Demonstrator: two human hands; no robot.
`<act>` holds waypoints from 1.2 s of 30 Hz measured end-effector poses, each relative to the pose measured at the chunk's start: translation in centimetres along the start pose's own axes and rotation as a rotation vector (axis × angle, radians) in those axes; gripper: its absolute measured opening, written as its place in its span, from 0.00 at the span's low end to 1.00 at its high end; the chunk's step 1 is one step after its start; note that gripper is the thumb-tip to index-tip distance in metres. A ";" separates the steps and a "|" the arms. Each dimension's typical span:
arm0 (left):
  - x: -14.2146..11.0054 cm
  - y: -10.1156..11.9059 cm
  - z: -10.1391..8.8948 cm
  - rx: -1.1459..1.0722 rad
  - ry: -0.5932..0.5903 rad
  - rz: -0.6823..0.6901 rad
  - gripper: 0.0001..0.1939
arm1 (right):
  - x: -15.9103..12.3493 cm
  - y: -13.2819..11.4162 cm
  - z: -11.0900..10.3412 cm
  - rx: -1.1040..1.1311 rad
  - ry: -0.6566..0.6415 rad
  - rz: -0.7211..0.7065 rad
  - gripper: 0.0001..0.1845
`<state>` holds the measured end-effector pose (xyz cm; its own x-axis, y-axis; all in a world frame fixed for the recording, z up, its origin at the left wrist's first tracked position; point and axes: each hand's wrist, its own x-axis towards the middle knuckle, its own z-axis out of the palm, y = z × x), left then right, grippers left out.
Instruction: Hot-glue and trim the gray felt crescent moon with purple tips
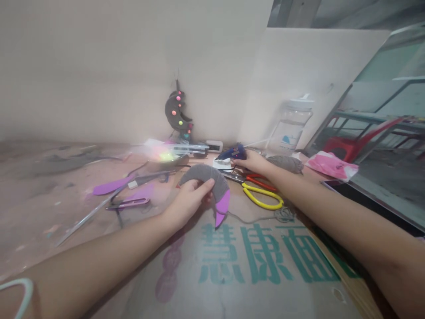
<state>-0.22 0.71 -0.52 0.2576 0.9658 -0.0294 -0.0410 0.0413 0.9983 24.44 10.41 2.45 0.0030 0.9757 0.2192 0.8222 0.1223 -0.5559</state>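
My left hand [194, 197] pinches a purple crescent shape wrapped for most of its length in grey yarn [204, 173]. The crescent's lower tip [222, 207] shows bare purple. From there a strand of yarn runs right across the table to a small loose tangle [283, 215]. At the back, my right hand [250, 162] is closed on a dark blue hot glue gun [232, 152], whose nozzle points left over a small white pad [222, 165]. Scissors with one yellow and one red handle [264, 196] lie just below my right hand.
A grey ball of yarn [285, 164] and a clear bottle [294, 124] stand behind my right forearm. Left lie a purple cutter [129, 203], a clear stick [89, 221] and purple pieces [111, 185]. A dark crescent ornament with coloured balls [174, 110] leans on the wall.
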 end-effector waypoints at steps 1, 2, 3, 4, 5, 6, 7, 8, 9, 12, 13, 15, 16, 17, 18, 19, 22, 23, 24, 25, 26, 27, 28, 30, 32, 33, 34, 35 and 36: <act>0.0 0.0 0.0 0.002 0.001 0.002 0.21 | 0.1 -0.1 0.2 0.003 0.000 0.013 0.17; 0.1 -0.1 -0.1 0.008 0.003 0.004 0.21 | 0.2 -0.1 0.3 0.008 0.002 0.026 0.16; 0.1 -0.1 -0.1 0.014 0.005 0.007 0.21 | 0.2 -0.1 0.4 0.014 0.007 0.037 0.15; 0.1 -0.2 -0.2 0.017 0.008 0.008 0.22 | 0.3 -0.1 0.3 0.021 0.016 0.046 0.14; 0.2 -0.2 -0.2 0.016 0.009 0.008 0.22 | 0.3 0.0 0.2 0.030 0.027 0.052 0.13; 0.2 -0.2 -0.2 0.012 0.009 0.005 0.22 | 0.2 0.0 0.0 0.042 0.037 0.057 0.13; 0.2 -0.2 -0.2 0.006 0.007 0.001 0.22 | 0.2 0.0 -0.3 0.058 0.047 0.059 0.12; 0.2 -0.2 -0.2 0.000 0.005 -0.005 0.22 | 0.0 0.1 -0.6 0.080 0.050 0.059 0.12; 0.1 -0.2 -0.1 -0.005 0.003 -0.008 0.21 | -0.1 0.1 -0.9 0.106 0.047 0.054 0.12; 0.1 0.0 0.0 -0.019 -0.001 -0.009 0.21 | -1.1 0.2 -1.8 0.185 0.034 0.018 0.13; 0.0 0.0 0.0 -0.027 0.001 -0.010 0.21 | -1.6 0.2 -2.0 0.224 0.033 -0.007 0.13; 0.0 0.1 0.1 -0.045 0.007 -0.014 0.20 | -2.7 0.1 -2.5 0.320 0.036 -0.061 0.15; 0.0 0.1 0.1 -0.052 0.010 -0.014 0.20 | -3.4 -0.1 -2.8 0.369 0.043 -0.083 0.16; 0.0 0.2 0.1 -0.055 0.010 -0.008 0.20 | -4.2 -0.4 -3.1 0.399 0.047 -0.093 0.16; 0.0 0.2 0.2 -0.057 0.007 -0.001 0.20 | -5.0 -0.8 -3.4 0.405 0.059 -0.089 0.15; -0.1 0.3 0.2 -0.061 0.002 0.007 0.20 | -5.9 -1.2 -3.6 0.398 0.075 -0.088 0.14; -0.2 0.5 0.3 -0.075 0.002 0.020 0.20 | -8.7 -2.4 -4.2 0.362 0.103 -0.113 0.16; -0.2 0.5 0.3 -0.074 0.012 0.023 0.20 | -9.6 -2.7 -4.2 0.353 0.130 -0.114 0.16; -0.2 0.5 0.3 -0.066 0.025 0.029 0.20 | -10.5 -2.8 -4.2 0.330 0.123 -0.111 0.16; -0.1 0.4 0.3 -0.053 0.039 0.038 0.20 | -11.3 -2.8 -4.1 0.301 0.115 -0.109 0.15; -0.1 0.4 0.2 -0.036 0.051 0.052 0.20 | -12.0 -2.6 -3.9 0.280 0.106 -0.119 0.15; 0.0 0.3 0.1 -0.014 0.060 0.070 0.20 | -12.6 -2.4 -3.6 0.267 0.090 -0.134 0.15; 0.1 0.2 0.1 0.015 0.065 0.089 0.20 | -13.0 -2.1 -3.4 0.258 0.070 -0.153 0.15; 0.3 0.0 -0.1 0.077 0.071 0.125 0.20 | -13.7 -1.7 -2.9 0.246 0.031 -0.189 0.15; 0.5 -0.2 -0.3 0.131 0.074 0.156 0.20 | -14.2 -1.6 -2.6 0.235 0.021 -0.235 0.14; 0.5 -0.2 -0.4 0.151 0.076 0.170 0.20 | -14.4 -1.7 -2.6 0.223 0.024 -0.260 0.13; 0.6 -0.2 -0.4 0.166 0.079 0.183 0.20 | -14.6 -1.9 -2.6 0.207 0.031 -0.291 0.13; 0.6 -0.2 -0.5 0.180 0.081 0.196 0.20 | -14.8 -2.1 -2.6 0.187 0.040 -0.320 0.12; 0.6 -0.2 -0.5 0.194 0.085 0.206 0.20 | -15.0 -2.4 -2.7 0.164 0.047 -0.342 0.11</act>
<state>-0.56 1.41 -0.79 0.1808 0.9671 0.1791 0.1031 -0.1997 0.9744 23.99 -4.99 2.62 -0.2265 0.8648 0.4482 0.6786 0.4702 -0.5643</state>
